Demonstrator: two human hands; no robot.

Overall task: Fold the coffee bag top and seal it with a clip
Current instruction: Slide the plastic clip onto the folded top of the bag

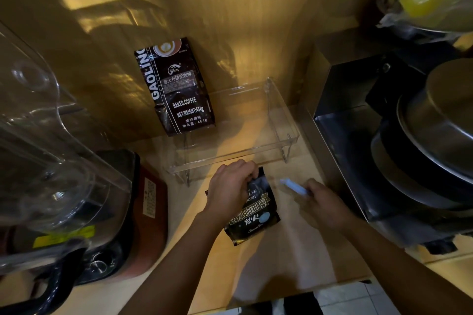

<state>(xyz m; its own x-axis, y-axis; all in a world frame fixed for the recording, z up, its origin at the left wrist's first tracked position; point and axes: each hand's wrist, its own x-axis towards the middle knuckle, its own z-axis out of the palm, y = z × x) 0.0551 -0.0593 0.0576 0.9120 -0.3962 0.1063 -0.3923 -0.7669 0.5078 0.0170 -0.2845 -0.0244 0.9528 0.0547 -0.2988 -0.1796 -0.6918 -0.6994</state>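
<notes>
Small black coffee bag (252, 208) stands on the wooden bench (286, 250), in front of a clear acrylic tray (284, 115); left hand (230, 190) has its grip closed on the bag's top edge. Right hand (326, 206), just right of the bag and apart from it, holds a pale blue clip (293, 186) pointed toward the bag. A larger coffee bag (176, 87) leans on the back wall; blender (64, 186) at left.

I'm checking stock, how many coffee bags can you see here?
2. One small coffee bag on the counter, gripped at its top by the left hand; one tall bag leaning against the back wall. Others may be hidden.
</notes>
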